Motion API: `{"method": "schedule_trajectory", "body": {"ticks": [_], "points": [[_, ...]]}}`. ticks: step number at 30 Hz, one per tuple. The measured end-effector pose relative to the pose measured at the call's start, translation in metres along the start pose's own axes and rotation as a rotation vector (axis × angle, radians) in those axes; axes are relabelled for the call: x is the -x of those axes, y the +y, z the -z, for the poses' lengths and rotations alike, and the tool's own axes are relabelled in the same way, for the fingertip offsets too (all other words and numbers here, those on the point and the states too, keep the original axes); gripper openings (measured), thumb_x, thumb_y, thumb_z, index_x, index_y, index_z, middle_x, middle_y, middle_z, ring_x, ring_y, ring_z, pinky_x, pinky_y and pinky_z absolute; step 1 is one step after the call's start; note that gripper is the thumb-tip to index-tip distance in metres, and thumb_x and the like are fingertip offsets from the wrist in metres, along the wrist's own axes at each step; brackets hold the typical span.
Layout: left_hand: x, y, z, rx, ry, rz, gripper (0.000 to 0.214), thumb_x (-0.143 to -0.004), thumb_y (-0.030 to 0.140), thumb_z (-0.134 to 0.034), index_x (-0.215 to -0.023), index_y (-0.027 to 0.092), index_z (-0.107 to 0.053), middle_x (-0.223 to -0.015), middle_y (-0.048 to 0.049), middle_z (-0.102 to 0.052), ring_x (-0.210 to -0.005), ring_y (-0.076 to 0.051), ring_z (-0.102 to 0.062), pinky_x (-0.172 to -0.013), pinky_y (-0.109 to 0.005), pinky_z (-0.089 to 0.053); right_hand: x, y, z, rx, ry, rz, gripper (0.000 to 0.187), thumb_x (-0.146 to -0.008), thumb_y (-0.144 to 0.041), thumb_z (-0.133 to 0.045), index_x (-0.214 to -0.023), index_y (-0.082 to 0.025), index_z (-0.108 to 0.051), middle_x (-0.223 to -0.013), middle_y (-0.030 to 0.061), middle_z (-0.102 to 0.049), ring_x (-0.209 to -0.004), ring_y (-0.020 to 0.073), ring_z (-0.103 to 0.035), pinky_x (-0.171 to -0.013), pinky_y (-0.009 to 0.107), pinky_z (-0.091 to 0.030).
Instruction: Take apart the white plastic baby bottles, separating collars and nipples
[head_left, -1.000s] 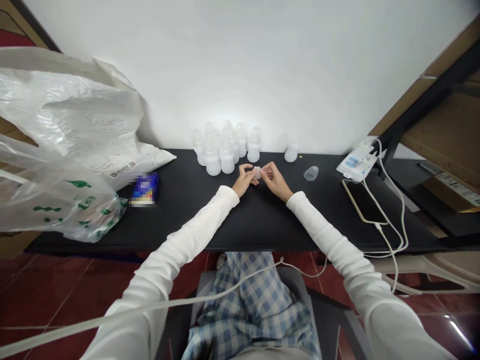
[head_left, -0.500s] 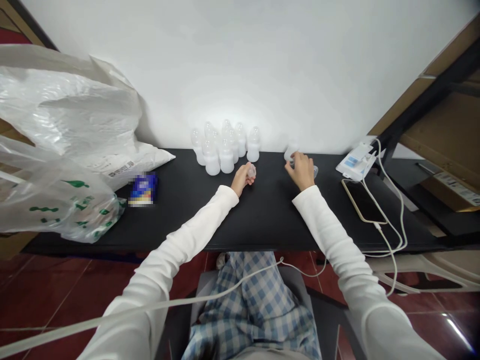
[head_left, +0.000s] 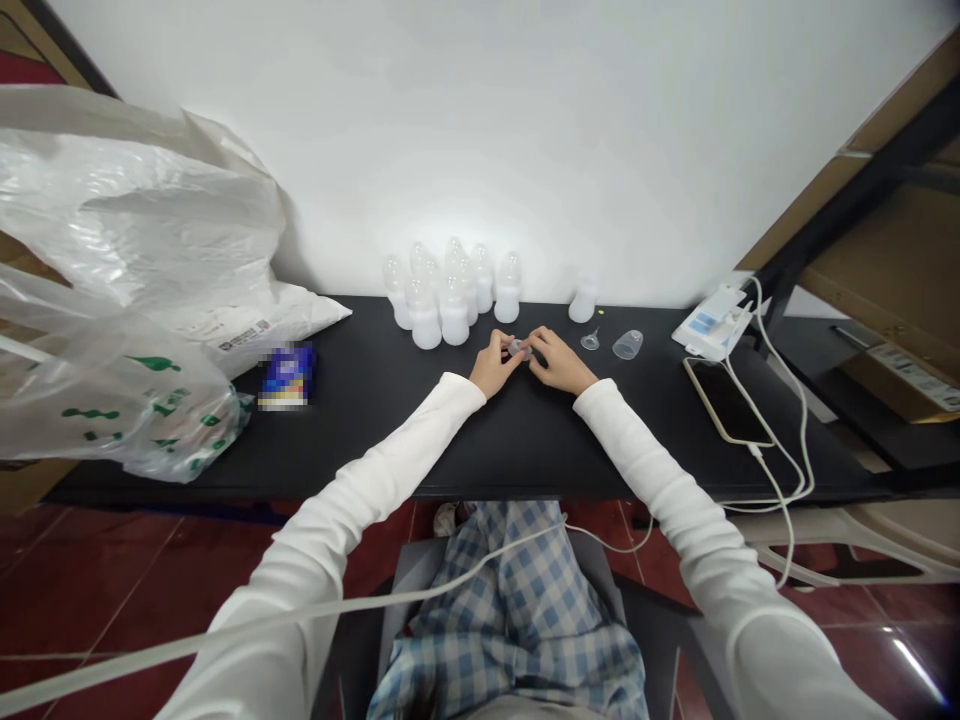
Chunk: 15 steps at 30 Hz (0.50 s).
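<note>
Above the middle of the black table, my left hand (head_left: 495,366) pinches a small translucent bottle collar (head_left: 517,348). My right hand (head_left: 562,364) meets it from the other side, its fingertips closed on the same piece; whether a smaller part is between them is hidden. To the right lie a clear silicone nipple (head_left: 591,341) and a clear dome cap (head_left: 628,345). Behind them an open white baby bottle (head_left: 583,302) stands by the wall. Several capped baby bottles (head_left: 454,312) are grouped upright behind my left hand, and one capped bottle (head_left: 508,290) stands at their right.
White plastic bags (head_left: 172,330) fill the left end of the table (head_left: 360,430), with a blurred blue packet (head_left: 288,376) beside them. At the right lie a phone (head_left: 726,400), a white charger box (head_left: 712,318) and looping cables (head_left: 799,440). The wall (head_left: 480,130) bounds the back.
My right hand has moved left from beside the open bottle to the collar in my left hand. The nipple and dome cap now show uncovered. My left hand has shifted slightly right.
</note>
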<state>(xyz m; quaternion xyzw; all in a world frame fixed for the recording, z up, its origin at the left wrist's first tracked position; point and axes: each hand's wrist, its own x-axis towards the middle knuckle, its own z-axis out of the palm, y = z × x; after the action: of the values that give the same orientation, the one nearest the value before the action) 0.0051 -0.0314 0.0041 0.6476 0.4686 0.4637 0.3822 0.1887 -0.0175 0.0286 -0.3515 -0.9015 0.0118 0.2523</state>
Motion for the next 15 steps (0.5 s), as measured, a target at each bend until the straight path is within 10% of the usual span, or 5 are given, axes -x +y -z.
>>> {"method": "schedule_trajectory", "body": {"ticks": [6, 15], "points": [[-0.004, -0.006, -0.004, -0.324, 0.012, -0.086, 0.039, -0.090, 0.020, -0.054, -0.128, 0.014, -0.054, -0.147, -0.0190, -0.052, -0.138, -0.026, -0.051, -0.114, -0.042, -0.045, 0.003, 0.016, -0.005, 0.218, 0.010, -0.194, 0.029, -0.092, -0.019, -0.045, -0.114, -0.014, -0.063, -0.117, 0.0164, -0.061, -0.099, 0.0275, -0.056, -0.084, 0.039, -0.045], [-0.055, 0.015, -0.032, -0.496, 0.343, 0.050, 0.070, -0.092, 0.027, -0.058, -0.151, 0.006, -0.026, -0.156, -0.0271, -0.036, -0.144, -0.032, -0.044, -0.114, -0.040, -0.044, -0.001, 0.009, 0.000, 0.320, 0.163, -0.306, 0.028, -0.095, -0.016, -0.040, -0.106, -0.016, -0.065, -0.099, 0.0111, -0.072, -0.093, 0.0272, -0.057, -0.084, 0.039, -0.036]]}}
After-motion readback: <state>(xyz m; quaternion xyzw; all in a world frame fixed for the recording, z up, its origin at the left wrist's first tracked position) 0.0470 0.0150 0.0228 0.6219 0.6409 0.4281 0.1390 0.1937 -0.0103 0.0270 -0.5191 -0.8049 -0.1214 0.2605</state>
